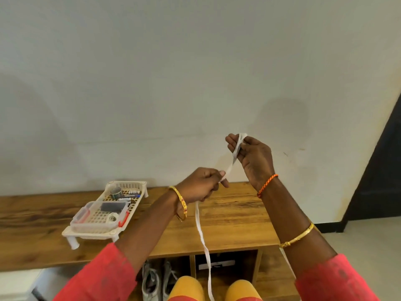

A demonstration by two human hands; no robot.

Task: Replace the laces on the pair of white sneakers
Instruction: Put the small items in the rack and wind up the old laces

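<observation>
Lace (202, 233), flat and white, runs taut between my two raised hands at centre frame, its tail hanging down past the worktop (227, 213) edge to the bottom of the frame. My left hand (200, 185) grips it in curled fingers; my right hand (252, 157) pinches its upper end, looped over the fingers. Sneakers (156, 281), pale and worn, sit in the open shelf below, lower centre. At left, a cream basket (104, 211) on the worktop holds a clear box (97, 216) and small items.
</observation>
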